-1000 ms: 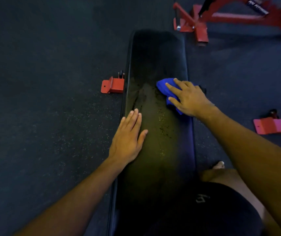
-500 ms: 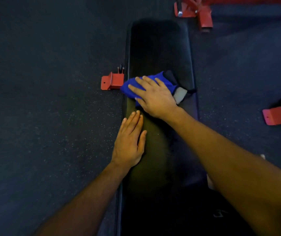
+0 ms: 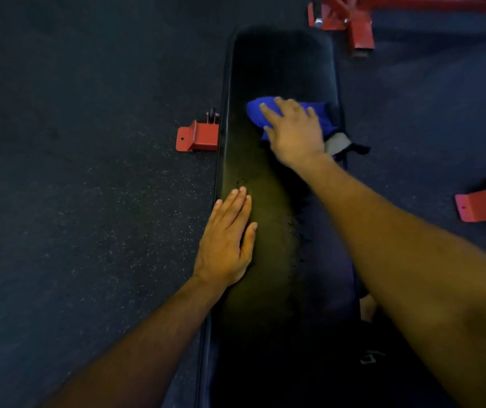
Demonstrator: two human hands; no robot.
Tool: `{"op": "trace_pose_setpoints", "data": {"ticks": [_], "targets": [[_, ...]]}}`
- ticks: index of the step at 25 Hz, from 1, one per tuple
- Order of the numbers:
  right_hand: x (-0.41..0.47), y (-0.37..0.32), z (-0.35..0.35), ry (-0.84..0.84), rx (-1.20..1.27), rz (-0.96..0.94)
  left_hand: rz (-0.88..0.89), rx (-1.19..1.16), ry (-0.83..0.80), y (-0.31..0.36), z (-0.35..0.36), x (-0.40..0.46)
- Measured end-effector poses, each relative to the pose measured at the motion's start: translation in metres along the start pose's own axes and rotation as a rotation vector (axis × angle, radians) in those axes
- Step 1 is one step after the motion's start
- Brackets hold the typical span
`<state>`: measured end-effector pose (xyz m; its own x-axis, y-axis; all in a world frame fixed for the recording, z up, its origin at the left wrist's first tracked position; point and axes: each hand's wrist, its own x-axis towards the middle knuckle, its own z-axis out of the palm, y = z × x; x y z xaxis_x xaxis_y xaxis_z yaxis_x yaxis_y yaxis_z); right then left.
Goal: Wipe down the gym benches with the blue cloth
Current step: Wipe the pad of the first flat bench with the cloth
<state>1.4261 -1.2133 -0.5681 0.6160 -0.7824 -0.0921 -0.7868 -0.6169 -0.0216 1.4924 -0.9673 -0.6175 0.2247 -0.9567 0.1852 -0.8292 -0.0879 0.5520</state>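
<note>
the crumpled blue cloth lies on the far half of the long black padded gym bench, toward its right side, with a pale and dark corner of it trailing at the bench's right edge. the right hand lies flat on top of the cloth, fingers straight and spread, pressing it to the pad rather than gripping it. the left hand rests nearer, palm down with fingers straight and close together, on the bench's left edge, holding nothing.

judging from this, the wipe is under way in the far half. the trailing corner could slide over the right edge and drag the cloth out from under the flat palm, since nothing pinches it. a sweep that runs too far left could also push the cloth off that edge, where the red metal bracket foot sits on the floor just beside the bench. dark specks show on the pad near the left hand; a light pass may only smear them.

the pad is narrow, so side strokes have little room, while the far end lies open ahead. the speckled dark rubber floor spreads wide to the left. a red steel machine frame stands beyond the far right corner, and a second red bracket foot lies well apart to the right.
</note>
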Motion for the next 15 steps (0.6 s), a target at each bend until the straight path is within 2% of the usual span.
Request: {"op": "trace_pose_setpoints", "data": {"ticks": [3,6,8,11,15], "targets": [[-0.036,-0.034,-0.003,-0.043,-0.011,-0.160,0.008,0.005,0.018,-0.001,0.000,0.001],[-0.093,-0.015,-0.001,-0.084,0.016,-0.283,-0.003,0.013,-0.010,0.001,-0.002,0.000],[-0.119,0.024,0.005,-0.080,0.032,-0.237,-0.008,0.001,-0.028,-0.001,-0.001,0.000],[-0.106,0.068,0.005,-0.079,0.053,-0.111,-0.003,-0.007,-0.031,-0.002,-0.001,-0.002],[-0.057,0.041,-0.002,-0.036,0.076,0.032,-0.005,-0.020,-0.037,-0.003,-0.002,0.001]]}}
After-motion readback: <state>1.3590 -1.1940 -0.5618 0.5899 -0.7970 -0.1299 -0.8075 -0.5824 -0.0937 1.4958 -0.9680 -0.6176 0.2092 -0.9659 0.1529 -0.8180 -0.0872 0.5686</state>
